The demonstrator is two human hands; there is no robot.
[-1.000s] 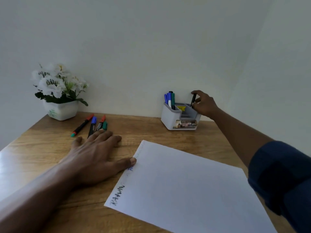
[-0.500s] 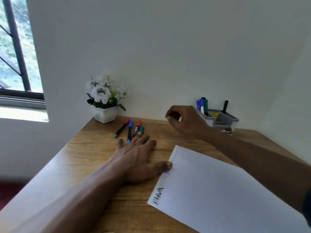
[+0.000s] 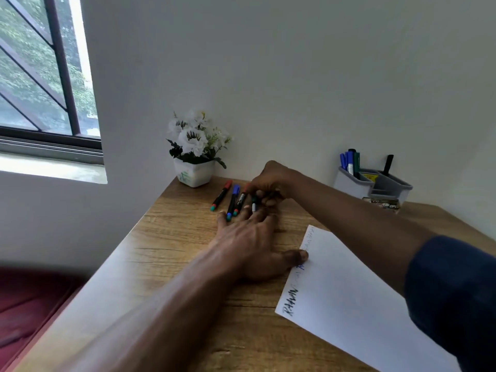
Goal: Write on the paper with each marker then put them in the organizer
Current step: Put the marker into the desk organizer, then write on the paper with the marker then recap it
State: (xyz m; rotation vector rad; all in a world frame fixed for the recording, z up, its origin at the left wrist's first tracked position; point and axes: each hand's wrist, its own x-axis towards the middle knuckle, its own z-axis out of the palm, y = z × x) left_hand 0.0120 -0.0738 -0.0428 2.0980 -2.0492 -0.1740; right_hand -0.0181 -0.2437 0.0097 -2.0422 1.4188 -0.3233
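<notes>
Beside flower pot (image 3: 193,175), right hand (image 3: 269,183) pinches green marker (image 3: 254,204); left hand (image 3: 248,247) flat, fingers spread, thumb on paper (image 3: 349,299).

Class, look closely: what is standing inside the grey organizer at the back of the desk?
The organizer holds blue and green markers on its left and one black marker on its right. Its walls hide their lower ends.

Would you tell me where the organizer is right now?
In the head view, the organizer stands at the table's far right against the wall, beyond the paper.
</notes>
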